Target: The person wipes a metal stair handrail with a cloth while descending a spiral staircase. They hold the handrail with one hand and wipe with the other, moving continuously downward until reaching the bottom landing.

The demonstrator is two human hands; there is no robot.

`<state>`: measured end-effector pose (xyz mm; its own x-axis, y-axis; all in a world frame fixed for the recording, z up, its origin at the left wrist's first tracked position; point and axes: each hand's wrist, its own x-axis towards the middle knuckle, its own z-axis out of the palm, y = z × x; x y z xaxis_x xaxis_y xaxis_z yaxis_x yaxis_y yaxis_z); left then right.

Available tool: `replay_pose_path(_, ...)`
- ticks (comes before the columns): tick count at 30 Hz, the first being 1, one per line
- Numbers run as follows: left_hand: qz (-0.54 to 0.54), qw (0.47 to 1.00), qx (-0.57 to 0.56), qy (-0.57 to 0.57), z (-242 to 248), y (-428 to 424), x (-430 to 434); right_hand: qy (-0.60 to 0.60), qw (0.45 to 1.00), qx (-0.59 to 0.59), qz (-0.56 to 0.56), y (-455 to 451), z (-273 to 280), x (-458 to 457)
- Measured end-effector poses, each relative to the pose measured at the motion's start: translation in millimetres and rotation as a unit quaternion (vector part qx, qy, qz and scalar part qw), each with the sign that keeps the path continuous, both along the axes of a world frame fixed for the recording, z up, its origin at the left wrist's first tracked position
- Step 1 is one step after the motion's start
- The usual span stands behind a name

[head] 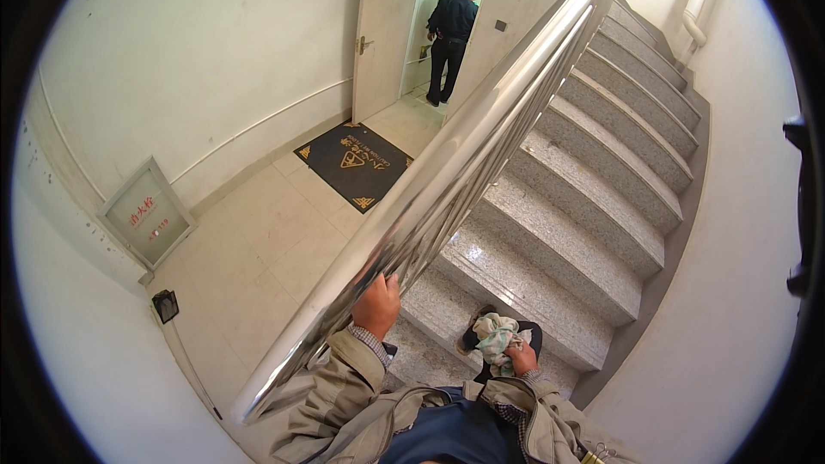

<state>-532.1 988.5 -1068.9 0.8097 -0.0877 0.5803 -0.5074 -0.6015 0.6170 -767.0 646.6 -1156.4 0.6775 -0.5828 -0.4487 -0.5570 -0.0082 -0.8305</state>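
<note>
My left hand [377, 304] is closed on the stainless-steel stair railing [422, 183], at its bars just below the thick handrail. Part of its grip is hidden, so which bar it holds is unclear. My right hand [522, 358] holds a crumpled pale cloth [497, 334] with greenish markings in front of my body. Behind the cloth, one dark shoe [474, 330] is on a speckled granite stair [515, 258]. The flight rises ahead of me and to the right.
A white wall [728, 206] borders the stairs on the right. Left of the railing are a dark floor mat [358, 164], an open door [387, 32] and a person [451, 32] beyond it. A fire hydrant cabinet door [148, 212] and a long-handled dustpan [165, 307] are at the left wall.
</note>
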Motion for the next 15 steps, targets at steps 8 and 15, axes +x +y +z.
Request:
replay_pose_path(8, 0.021, 0.999, 0.012, 0.023, -1.0, -2.2, 2.0, -0.025, 1.0, 0.016, -0.003, -4.1, -2.7, -8.8)
replay_pose_path(15, 0.027, 1.0, 0.012, 0.001, 0.7, -2.7, 0.9, -0.033, 0.999, 0.021, 0.015, -3.2, 3.9, -8.4)
